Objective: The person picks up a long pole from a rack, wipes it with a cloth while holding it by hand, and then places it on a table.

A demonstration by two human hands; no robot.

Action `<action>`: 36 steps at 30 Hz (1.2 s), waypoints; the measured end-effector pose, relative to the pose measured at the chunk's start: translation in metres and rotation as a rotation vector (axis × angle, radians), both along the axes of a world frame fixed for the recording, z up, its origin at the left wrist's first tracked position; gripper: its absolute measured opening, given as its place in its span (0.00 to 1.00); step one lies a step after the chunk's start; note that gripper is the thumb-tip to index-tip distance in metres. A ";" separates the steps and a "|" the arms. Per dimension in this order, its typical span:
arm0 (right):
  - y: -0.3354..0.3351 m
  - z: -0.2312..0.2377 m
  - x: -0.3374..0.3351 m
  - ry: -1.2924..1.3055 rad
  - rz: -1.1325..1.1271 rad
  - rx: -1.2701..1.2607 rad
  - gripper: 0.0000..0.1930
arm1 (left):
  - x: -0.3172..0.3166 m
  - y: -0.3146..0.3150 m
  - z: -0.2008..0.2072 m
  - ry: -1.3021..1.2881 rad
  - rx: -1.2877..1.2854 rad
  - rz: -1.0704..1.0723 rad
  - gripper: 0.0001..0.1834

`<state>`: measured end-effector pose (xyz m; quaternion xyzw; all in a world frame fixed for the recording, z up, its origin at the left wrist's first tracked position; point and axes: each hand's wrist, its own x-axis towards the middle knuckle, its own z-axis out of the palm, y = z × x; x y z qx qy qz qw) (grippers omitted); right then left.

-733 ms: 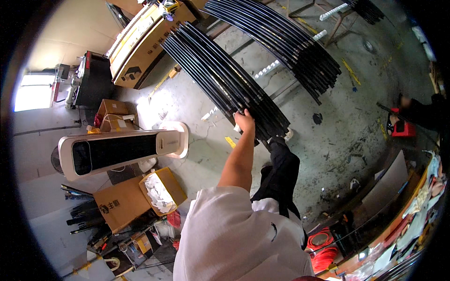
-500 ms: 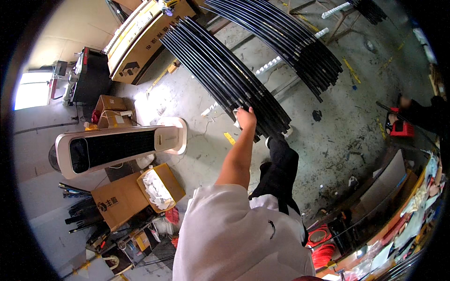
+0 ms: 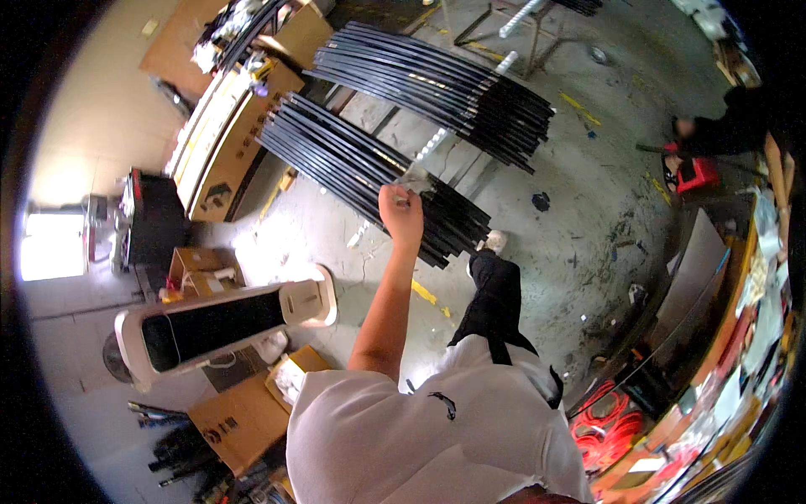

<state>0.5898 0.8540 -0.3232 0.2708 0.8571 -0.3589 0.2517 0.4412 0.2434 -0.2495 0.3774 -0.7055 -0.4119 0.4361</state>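
My left hand (image 3: 401,215) is closed, its fingers curled round a pale, crumpled piece (image 3: 413,177) that looks like cloth or paper; blur hides its kind. It is over the nearer row of long black rods (image 3: 336,160), which lie side by side on a rack with a white wrapped crossbar (image 3: 432,144). Whether the hand touches the rods I cannot tell. Beyond them a second row of black rods (image 3: 428,84) lies on the same rack. My right hand is out of view.
To the left stand a white tower-shaped appliance (image 3: 306,301), a long carton (image 3: 222,172) and an open cardboard box (image 3: 239,420). A co-worker's dark sleeve (image 3: 739,122) shows at right beside a red tool (image 3: 695,172). A cluttered bench (image 3: 714,370) and coiled red hose (image 3: 609,433) lie lower right.
The view has shifted, so the rods now lie lower and further left. My left hand stays closed and has moved from the rods' near ends further along the nearer row.
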 end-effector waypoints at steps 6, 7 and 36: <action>-0.007 -0.013 0.015 0.098 -0.066 -0.057 0.22 | -0.079 0.044 0.076 0.129 -0.076 -0.419 0.12; -0.008 -0.016 0.018 0.114 -0.076 -0.069 0.22 | -0.090 0.055 0.085 0.118 -0.149 -0.495 0.12; -0.045 0.006 0.041 0.235 -0.234 -0.057 0.20 | -0.232 0.252 0.300 -0.298 -0.083 -1.599 0.06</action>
